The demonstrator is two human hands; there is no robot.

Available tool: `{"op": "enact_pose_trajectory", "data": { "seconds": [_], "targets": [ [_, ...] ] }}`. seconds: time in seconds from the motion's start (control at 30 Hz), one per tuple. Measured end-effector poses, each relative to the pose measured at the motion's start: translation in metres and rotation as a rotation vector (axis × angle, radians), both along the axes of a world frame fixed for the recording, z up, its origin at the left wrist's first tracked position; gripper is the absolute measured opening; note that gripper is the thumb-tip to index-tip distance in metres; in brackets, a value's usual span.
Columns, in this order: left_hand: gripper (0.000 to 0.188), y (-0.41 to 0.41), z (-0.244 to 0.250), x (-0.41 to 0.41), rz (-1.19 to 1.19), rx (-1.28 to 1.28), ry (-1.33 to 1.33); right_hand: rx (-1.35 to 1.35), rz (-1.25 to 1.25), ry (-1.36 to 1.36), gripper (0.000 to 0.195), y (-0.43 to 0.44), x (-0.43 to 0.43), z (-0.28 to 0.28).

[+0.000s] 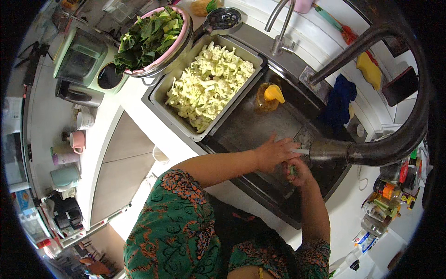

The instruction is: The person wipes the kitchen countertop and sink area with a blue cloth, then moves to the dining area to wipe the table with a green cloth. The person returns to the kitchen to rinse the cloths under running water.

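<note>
My left hand (275,153) is stretched out over the dark sink basin (244,127), fingers extended beside the running water (299,151). Just below it, my right hand (299,172) is curled around a small green thing (292,170), too blurred and covered to name. The hands meet or nearly meet under the spout of a large pull-down faucet (329,152). In the basin stands a pump bottle (267,97) of amber liquid with a yellow top.
A steel pan (197,136) of cut cauliflower (212,83) rests across the sink's left part. Behind it, a pink colander (184,21) holds leafy greens (150,42). A smaller tap (278,45) and a dark blue cloth (339,97) are at the back. Bottles and jars (386,190) stand right.
</note>
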State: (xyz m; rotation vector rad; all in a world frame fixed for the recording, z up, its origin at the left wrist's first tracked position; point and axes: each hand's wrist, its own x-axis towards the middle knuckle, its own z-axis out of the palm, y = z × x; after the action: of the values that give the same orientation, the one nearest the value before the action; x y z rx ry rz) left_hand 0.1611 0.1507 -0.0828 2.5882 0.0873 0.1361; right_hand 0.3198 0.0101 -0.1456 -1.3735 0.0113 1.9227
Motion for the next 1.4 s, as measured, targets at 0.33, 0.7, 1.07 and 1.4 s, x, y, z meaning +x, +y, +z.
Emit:
{"op": "enact_pose_trajectory", "data": {
  "seconds": [0.33,0.7,1.07,1.4],
  "targets": [
    [0.045,0.01,-0.036,0.031,0.183,-0.351,0.594,0.358,0.551,-1.301,0.035,0.049,-0.051,0.058],
    [0.047,-0.007,-0.03,-0.006,-0.049,-0.135,0.148,-0.172,0.178,0.047,0.023,0.018,-0.03,0.025],
    [0.019,-0.064,-0.034,0.038,0.06,-0.184,0.571,0.007,1.042,-1.358,0.026,-0.009,-0.03,0.066],
    [0.031,-0.112,-0.03,0.045,0.21,-0.681,0.541,0.61,0.871,-1.88,0.014,-0.065,-0.001,0.062]
  ]
}}
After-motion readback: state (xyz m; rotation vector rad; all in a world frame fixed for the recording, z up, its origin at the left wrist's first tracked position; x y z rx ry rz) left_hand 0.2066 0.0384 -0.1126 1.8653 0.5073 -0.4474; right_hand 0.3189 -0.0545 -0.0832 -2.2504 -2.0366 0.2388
